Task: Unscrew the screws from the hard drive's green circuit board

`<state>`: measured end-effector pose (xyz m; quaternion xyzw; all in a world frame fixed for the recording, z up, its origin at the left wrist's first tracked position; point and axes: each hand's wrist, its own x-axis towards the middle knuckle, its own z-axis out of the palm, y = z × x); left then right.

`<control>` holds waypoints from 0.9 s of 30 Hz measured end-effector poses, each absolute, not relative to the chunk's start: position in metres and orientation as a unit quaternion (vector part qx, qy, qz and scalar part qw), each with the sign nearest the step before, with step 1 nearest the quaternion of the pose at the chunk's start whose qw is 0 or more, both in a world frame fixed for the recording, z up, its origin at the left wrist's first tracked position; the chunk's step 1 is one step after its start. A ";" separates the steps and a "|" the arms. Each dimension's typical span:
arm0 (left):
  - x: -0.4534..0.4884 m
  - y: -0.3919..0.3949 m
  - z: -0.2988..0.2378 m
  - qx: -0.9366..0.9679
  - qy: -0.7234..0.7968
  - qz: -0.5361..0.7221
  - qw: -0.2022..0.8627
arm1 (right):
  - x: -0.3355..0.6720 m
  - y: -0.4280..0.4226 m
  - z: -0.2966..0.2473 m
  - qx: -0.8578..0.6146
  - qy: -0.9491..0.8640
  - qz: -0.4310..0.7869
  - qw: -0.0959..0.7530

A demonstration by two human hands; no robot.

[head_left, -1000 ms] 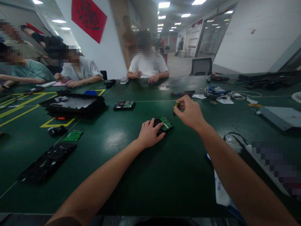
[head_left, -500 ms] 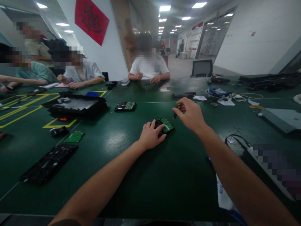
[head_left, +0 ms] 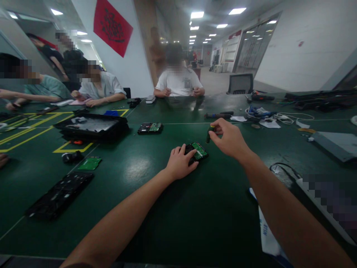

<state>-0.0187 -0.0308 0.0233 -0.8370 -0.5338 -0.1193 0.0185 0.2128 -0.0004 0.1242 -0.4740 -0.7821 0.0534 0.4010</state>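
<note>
My left hand [head_left: 182, 162] lies over a hard drive [head_left: 201, 151] on the green table, its fingers across the dark part and its thumb along the near edge. The drive's green circuit board faces up, partly covered by my fingers. Just above and to the right of it, my right hand [head_left: 226, 134] pinches a short dark green screwdriver [head_left: 208, 138] with a yellow band near the top. The screwdriver points downward, slightly tilted. Its thin tip is too small to make out, so I cannot tell whether it touches anything.
Another hard drive [head_left: 150, 128] lies farther back. On the left are a black tray [head_left: 92, 128], a green circuit board [head_left: 90, 163] and a black plastic part [head_left: 60, 195]. Cables [head_left: 290, 117] and a grey metal box [head_left: 334, 143] lie at right. A person [head_left: 179, 82] sits opposite.
The screwdriver in my right hand shows more fully and leans a little differently. My left hand stays on the hard drive. The person opposite has moved their hands farther apart.
</note>
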 end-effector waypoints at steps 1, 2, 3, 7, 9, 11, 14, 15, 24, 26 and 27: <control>-0.019 -0.031 0.023 -0.837 -0.533 -0.119 0.019 | 0.214 0.001 0.123 -0.477 -0.777 0.063 0.406; -0.019 -0.031 0.023 -0.837 -0.533 -0.119 0.021 | 0.214 0.002 0.122 -0.481 -0.771 0.066 0.413; -0.019 -0.031 0.023 -0.837 -0.533 -0.120 0.022 | 0.214 0.003 0.120 -0.484 -0.766 0.062 0.419; -0.018 -0.031 0.023 -0.838 -0.532 -0.120 0.021 | 0.213 0.002 0.119 -0.499 -0.757 -0.009 0.422; -0.018 -0.032 0.023 -0.838 -0.532 -0.121 0.018 | 0.211 0.000 0.122 -0.495 -0.765 -0.026 0.411; -0.018 -0.032 0.023 -0.836 -0.534 -0.121 0.015 | 0.210 -0.003 0.125 -0.487 -0.777 -0.010 0.398; -0.018 -0.032 0.023 -0.835 -0.537 -0.120 0.011 | 0.207 -0.004 0.125 -0.484 -0.777 0.025 0.401; -0.018 -0.031 0.023 -0.836 -0.536 -0.119 0.011 | 0.207 -0.003 0.124 -0.484 -0.773 0.031 0.409; -0.019 -0.031 0.022 -0.838 -0.531 -0.121 0.025 | 0.211 -0.001 0.123 -0.475 -0.781 0.071 0.398; -0.019 -0.031 0.022 -0.839 -0.530 -0.120 0.024 | 0.212 0.000 0.122 -0.482 -0.772 0.089 0.405; -0.019 -0.031 0.022 -0.839 -0.530 -0.119 0.023 | 0.213 0.000 0.122 -0.483 -0.770 0.085 0.407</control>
